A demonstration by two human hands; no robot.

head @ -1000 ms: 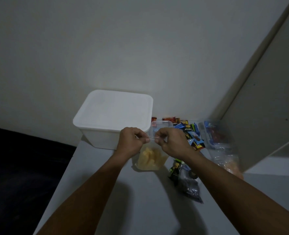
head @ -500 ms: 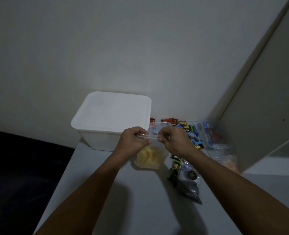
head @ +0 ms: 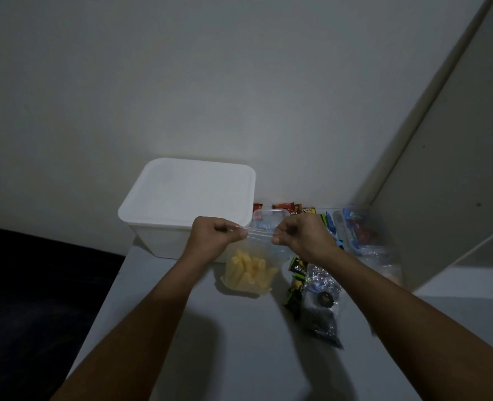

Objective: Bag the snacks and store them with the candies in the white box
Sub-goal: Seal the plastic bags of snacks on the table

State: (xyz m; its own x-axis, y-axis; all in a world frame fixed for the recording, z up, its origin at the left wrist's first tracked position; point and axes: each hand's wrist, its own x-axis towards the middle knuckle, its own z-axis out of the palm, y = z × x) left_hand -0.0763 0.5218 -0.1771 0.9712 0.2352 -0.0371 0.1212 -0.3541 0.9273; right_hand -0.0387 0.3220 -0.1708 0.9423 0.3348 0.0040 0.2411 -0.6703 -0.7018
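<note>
Dimly lit, the grey tabletop (head: pixel 239 357) meets a plain wall (head: pixel 210 82); both hands' fingers (head: pixel 241 233) pinch the snack bag (head: pixel 248 273) top closed beside the lidded white box (head: pixel 187 198), candies (head: pixel 312 211) behind.

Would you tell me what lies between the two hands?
In the head view, the zip top of the clear bag spans from the left hand to the right hand; both pinch it, with yellow snacks hanging below.
</note>
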